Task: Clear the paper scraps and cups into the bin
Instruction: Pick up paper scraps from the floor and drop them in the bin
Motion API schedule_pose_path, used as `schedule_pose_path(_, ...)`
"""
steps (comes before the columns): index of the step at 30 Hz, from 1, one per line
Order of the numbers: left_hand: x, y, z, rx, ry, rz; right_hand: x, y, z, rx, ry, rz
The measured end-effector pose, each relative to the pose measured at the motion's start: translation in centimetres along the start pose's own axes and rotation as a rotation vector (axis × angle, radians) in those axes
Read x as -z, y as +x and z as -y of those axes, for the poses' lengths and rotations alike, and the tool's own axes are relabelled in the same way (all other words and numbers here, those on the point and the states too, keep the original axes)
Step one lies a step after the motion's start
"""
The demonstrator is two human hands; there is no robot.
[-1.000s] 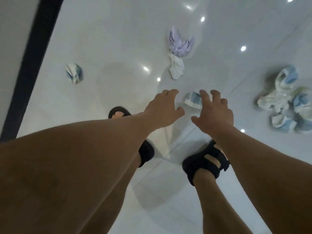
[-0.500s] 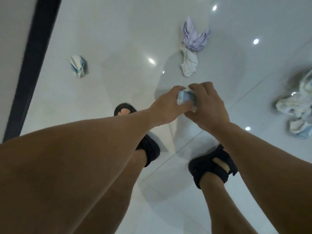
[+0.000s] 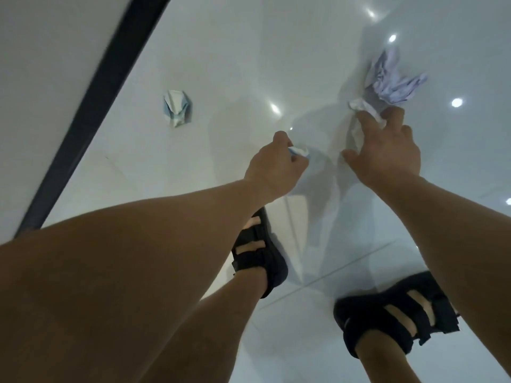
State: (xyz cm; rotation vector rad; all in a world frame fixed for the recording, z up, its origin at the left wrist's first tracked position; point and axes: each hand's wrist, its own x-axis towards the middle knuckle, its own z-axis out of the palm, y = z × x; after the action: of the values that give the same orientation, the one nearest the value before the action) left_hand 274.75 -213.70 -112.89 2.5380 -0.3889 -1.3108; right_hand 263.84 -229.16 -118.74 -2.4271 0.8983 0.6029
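We can read no text, label, brand or number here. The crumpled lilac paper (image 3: 392, 78) at upper right and the crushed blue-and-white cup (image 3: 175, 107) at upper left show only blurred colour.

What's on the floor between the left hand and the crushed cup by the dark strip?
Nothing. In the head view, only bare glossy floor lies between the left hand, which grips a paper scrap, and the crushed cup.

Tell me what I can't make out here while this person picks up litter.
Bin: nowhere in the head view, outside its edges.
Crumpled scrap: mostly hidden by the curled left hand.
White paper scrap: lower part covered by the right hand.
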Motion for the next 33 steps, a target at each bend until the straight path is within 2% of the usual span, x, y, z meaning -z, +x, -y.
schedule_pose_path(3, 0.4, 0.3, 1.5, -0.040, 0.009, 0.007, -0.6, 1.1, 1.5, -0.021, 0.052, -0.020)
schedule_pose_path(9, 3.4, -2.1, 1.0, -0.111, 0.014, 0.040, 2.7, -3.2, 3.7, 0.032, 0.071, 0.128)
schedule_pose_path(13, 8.3, -6.3, -0.4, -0.121, -0.021, 0.058, 8.6, -7.6, 6.1, 0.070, 0.125, 0.193)
schedule_pose_path(19, 19.2, -15.5, -2.6, -0.108, -0.101, -0.019, 20.9, -13.1, 12.7, 0.123, 0.100, 0.135)
schedule_pose_path(23, 26.7, -23.0, -3.2, -0.048, -0.123, -0.074, 29.3, -17.2, 18.8, 0.246, 0.055, 0.105)
schedule_pose_path(27, 32.5, -30.7, -3.4, 0.003, -0.120, -0.180, 36.8, -20.9, 24.9, 0.473, -0.054, 0.126)
schedule_pose_path(33, 35.5, -44.4, -2.2, 0.090, -0.204, -0.324, 43.7, -27.8, 32.0, 0.659, -0.252, 0.174)
